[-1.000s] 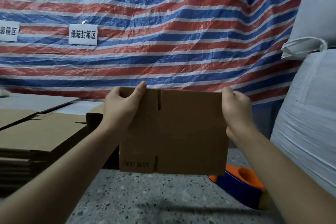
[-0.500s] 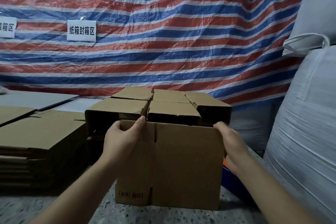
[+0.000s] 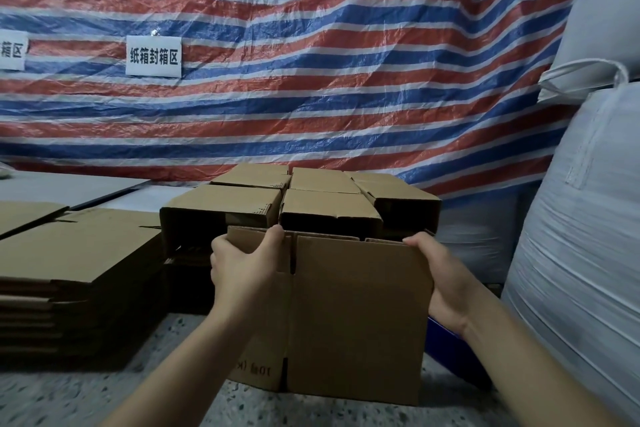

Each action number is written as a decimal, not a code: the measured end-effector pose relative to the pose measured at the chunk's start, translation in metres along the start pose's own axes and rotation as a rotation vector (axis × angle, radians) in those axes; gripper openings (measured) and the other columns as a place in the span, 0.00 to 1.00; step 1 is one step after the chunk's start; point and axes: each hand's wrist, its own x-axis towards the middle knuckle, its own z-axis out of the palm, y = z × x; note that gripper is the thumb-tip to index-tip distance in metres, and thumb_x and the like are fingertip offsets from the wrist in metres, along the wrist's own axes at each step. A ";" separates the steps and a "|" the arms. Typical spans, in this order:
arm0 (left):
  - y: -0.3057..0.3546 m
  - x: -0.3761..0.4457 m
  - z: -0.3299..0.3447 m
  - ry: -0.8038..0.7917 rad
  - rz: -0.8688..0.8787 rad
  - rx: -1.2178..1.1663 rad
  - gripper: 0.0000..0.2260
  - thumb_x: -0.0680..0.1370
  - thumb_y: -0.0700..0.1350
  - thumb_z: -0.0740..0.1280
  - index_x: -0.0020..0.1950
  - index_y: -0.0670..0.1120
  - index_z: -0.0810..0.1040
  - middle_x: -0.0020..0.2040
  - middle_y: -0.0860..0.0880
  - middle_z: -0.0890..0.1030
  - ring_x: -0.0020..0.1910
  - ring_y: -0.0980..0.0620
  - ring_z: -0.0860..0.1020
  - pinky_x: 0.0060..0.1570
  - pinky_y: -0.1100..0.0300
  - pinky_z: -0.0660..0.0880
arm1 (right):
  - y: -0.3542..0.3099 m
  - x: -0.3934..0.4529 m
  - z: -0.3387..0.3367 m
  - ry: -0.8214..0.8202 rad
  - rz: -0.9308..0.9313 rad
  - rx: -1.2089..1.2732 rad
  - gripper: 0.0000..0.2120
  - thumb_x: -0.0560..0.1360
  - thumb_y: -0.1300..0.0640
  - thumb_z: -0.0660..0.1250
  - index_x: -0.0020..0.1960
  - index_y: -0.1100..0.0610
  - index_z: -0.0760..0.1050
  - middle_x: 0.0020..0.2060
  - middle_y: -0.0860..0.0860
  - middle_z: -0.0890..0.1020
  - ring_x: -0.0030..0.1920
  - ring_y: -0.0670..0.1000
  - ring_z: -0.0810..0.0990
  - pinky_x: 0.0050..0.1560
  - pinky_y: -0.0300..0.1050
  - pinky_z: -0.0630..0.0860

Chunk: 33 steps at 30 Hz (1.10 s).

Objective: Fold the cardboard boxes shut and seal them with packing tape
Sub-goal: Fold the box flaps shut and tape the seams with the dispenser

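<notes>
Gripping a cardboard box at its upper corners, both hands are holding it upright, nearest the camera, with its lower edge down at the speckled tabletop. The left hand is curling over the box's top left corner, thumb lying across the near face and fingers wrapping around the side. The right hand is clasping the top right corner, thumb resting along the top edge and palm pressing against the right side; its fingers are hidden behind the cardboard. The box's near face is showing a vertical slit between two panels and some upside-down print low on the left.

Just to the right of the box, a blue object is peeking out beneath the right wrist. To the left, a stack of flattened cartons is lying on the tabletop. Directly behind the held box, a cluster of folded boxes is sitting packed side by side. On the far right, large white sacks are leaning in. Farthest back, a red, white and blue striped tarp is hanging as a backdrop, with a white sign bearing Chinese characters pinned to it.
</notes>
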 end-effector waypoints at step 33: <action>0.018 -0.028 -0.025 -0.508 -0.237 -0.382 0.26 0.81 0.55 0.59 0.30 0.44 0.85 0.26 0.45 0.80 0.22 0.51 0.79 0.21 0.65 0.74 | 0.035 -0.017 0.030 0.001 -0.096 0.287 0.25 0.68 0.35 0.62 0.37 0.56 0.85 0.34 0.57 0.84 0.35 0.54 0.85 0.33 0.46 0.82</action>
